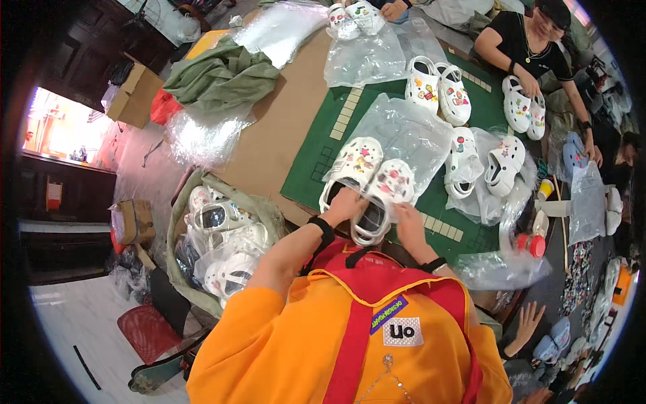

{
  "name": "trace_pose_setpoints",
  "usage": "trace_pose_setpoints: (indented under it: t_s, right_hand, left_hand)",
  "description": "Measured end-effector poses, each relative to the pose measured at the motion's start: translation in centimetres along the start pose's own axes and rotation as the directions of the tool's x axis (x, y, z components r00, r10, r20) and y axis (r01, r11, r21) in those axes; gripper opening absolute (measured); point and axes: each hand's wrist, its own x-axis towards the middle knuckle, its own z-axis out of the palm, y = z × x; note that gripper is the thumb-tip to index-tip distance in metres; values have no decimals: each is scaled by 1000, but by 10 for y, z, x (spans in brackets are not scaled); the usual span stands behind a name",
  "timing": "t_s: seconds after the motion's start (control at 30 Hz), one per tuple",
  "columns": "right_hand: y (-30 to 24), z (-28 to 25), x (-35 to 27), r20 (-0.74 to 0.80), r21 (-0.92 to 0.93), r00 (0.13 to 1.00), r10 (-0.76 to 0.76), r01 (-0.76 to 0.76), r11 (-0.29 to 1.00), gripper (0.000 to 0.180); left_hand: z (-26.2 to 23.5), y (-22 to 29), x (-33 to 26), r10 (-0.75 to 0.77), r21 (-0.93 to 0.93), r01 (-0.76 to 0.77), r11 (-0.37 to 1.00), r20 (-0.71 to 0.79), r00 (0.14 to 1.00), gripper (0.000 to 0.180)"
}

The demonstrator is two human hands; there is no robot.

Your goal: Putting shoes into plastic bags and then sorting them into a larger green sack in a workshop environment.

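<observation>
Two white charm-studded clogs (369,180) lie paired, toes away, touching.

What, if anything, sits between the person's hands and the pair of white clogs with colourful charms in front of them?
Nothing visible: the left hand and right hand already touch the pair of white charm-decorated clogs, which lies on a clear plastic bag.

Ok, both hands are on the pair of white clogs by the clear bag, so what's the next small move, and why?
Probably slide the pair of clogs forward into the clear bag: left hand and right hand grip the heel ends, and the toes already rest on the bag.
</observation>
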Motion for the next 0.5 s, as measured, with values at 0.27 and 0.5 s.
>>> trace_pose_setpoints:
  t_s: [0.27,0.5]
  right_hand:
    - [47,28,-51,76,69,805,589,-593,802,21]
    - [65,59,-45,320,392,615,721,-778,491,24]
  left_hand:
    - [-46,-23,-21,-41,67,72,995,-383,923,39]
    - [-18,-73,23,-390,-630,269,728,-58,919,42]
